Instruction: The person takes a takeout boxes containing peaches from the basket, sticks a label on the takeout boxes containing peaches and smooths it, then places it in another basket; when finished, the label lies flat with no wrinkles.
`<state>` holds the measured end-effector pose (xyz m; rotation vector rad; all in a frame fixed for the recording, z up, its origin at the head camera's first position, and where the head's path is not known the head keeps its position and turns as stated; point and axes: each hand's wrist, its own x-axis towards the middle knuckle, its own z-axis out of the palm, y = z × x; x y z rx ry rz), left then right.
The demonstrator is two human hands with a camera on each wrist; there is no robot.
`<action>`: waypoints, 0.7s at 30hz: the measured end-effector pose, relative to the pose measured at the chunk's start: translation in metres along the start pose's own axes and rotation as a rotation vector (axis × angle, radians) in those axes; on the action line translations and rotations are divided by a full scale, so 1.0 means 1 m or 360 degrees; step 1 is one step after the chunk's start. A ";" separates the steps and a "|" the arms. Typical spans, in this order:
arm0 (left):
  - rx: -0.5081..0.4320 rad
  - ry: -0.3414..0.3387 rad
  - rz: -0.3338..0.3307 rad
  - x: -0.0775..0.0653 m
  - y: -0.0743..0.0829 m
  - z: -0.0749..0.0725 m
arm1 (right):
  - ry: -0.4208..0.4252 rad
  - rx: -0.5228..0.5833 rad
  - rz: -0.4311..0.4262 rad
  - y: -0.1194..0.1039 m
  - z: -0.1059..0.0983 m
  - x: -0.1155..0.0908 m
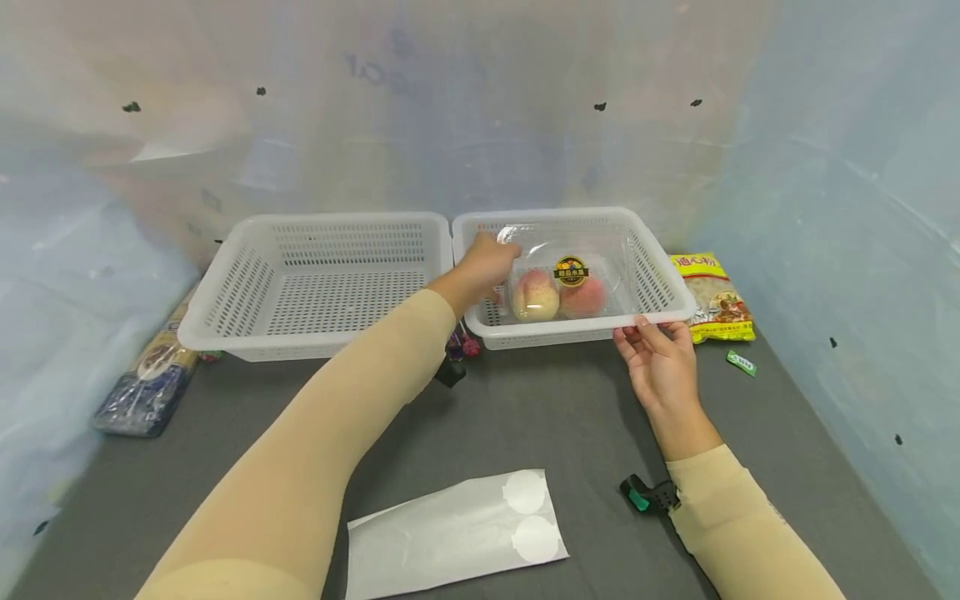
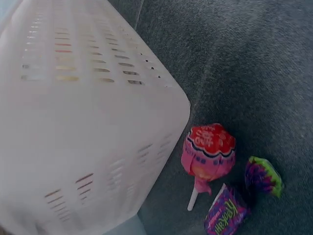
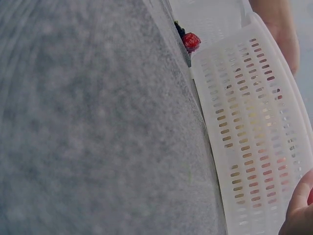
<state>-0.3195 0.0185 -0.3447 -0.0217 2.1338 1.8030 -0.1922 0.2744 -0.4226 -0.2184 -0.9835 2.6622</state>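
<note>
A clear plastic fruit box (image 1: 621, 250) with a black and gold label and two peaches (image 1: 536, 296) inside lies in the right white basket (image 1: 555, 333). My left hand (image 1: 483, 262) reaches over this basket's left side and grips the left end of the box; some of its fingers are hidden. At the front rim, toward the right corner, my right hand (image 1: 662, 362) holds the basket edge with the palm turned up. The right wrist view shows part of the right hand (image 3: 299, 208) against the basket's slotted wall (image 3: 254, 127).
Left of it stands a second white basket (image 1: 337, 304). A lollipop (image 2: 209, 152) and wrapped candies (image 2: 227, 210) lie by the baskets. A yellow food bag (image 1: 716, 298), a green packet (image 1: 741, 362), a blue-ended package (image 1: 150, 383) and a silvery sheet (image 1: 442, 533) are on the table.
</note>
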 end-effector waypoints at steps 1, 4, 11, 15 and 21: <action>0.0042 0.0014 -0.0015 0.002 -0.001 0.002 | 0.0009 0.0007 0.0001 0.000 -0.001 0.000; 0.0187 0.0065 -0.0020 0.005 -0.004 0.010 | 0.0036 0.0005 0.0003 0.000 -0.002 0.000; 0.0362 0.0090 0.0040 0.002 -0.006 0.018 | 0.0022 -0.0041 -0.0014 -0.001 -0.004 0.000; 0.0434 0.0006 0.0078 -0.008 -0.005 0.012 | 0.0037 -0.0076 0.0038 -0.002 -0.004 -0.001; 0.0655 -0.0089 0.0248 -0.039 -0.011 -0.006 | -0.0015 -0.0261 0.0311 -0.007 -0.006 -0.006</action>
